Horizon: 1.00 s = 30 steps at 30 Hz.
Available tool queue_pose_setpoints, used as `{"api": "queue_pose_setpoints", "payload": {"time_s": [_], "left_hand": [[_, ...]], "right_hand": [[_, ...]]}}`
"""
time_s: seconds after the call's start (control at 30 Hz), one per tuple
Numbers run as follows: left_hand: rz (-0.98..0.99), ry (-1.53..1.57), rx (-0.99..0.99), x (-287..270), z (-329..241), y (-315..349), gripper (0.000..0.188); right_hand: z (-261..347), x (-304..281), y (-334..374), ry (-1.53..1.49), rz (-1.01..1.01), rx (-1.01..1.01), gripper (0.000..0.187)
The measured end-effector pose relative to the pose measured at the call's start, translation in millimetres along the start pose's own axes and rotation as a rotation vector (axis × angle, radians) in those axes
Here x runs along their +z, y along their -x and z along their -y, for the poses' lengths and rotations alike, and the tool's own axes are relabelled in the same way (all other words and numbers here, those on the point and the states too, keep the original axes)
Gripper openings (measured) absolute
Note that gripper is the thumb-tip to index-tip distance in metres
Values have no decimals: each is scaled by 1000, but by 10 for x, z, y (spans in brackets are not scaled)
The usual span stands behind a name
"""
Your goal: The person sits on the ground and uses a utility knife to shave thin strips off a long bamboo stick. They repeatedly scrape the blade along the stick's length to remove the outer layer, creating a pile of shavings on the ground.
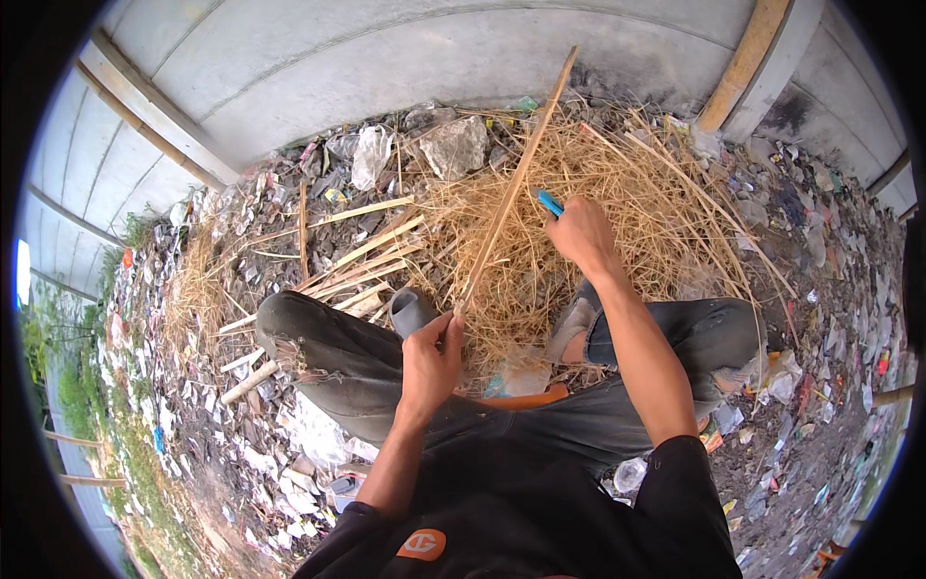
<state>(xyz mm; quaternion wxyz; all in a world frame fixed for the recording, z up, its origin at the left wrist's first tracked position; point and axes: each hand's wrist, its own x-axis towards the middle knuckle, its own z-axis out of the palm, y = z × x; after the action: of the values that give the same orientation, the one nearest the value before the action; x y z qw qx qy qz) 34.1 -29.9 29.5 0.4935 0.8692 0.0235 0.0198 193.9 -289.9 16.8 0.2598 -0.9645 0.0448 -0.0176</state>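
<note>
My left hand [431, 367] pinches the near end of a long, thin bamboo strip [516, 183] between thumb and fingers. The strip slants up and away to the right, its far tip close to the concrete wall. My right hand [582, 234] is closed around a slim blue tool [550, 202]; only its blue end shows past the fingers, and I see no blade. That hand is just right of the strip, apart from it, above a heap of pale shavings [632, 207]. Beside my left hand is a grey tube-like thing [412, 311] with an opening.
Several split bamboo pieces [371, 253] lie left of the shavings. A grey rock [455, 148] and a white plastic bag [371, 157] lie near the concrete wall [434, 63]. Bamboo poles [745, 63] lean there. Litter covers much of the ground around my crossed legs.
</note>
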Motion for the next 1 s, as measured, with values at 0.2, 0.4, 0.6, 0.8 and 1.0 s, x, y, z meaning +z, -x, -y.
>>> {"api": "queue_pose_setpoints", "payload": {"time_s": [0.2,0.4,0.6,0.8,1.0], "left_hand": [[-148,-91,132,-65,-77,-392,30],[-143,-83,182,22,-176,-395,23],[-121,-137,170,54,-142,-312,23],[-139,-202,226,48,-52,-351,26],[34,-100,3,36,-33,160,33]], "right_hand": [[607,146,565,-20,111,-214,29],[803,188,729,-66,188,-210,27],[653,385,669,-39,182,-251,27],[526,752,491,-47,158,-276,27],[-277,591,-265,-125,-16,127,28]]}}
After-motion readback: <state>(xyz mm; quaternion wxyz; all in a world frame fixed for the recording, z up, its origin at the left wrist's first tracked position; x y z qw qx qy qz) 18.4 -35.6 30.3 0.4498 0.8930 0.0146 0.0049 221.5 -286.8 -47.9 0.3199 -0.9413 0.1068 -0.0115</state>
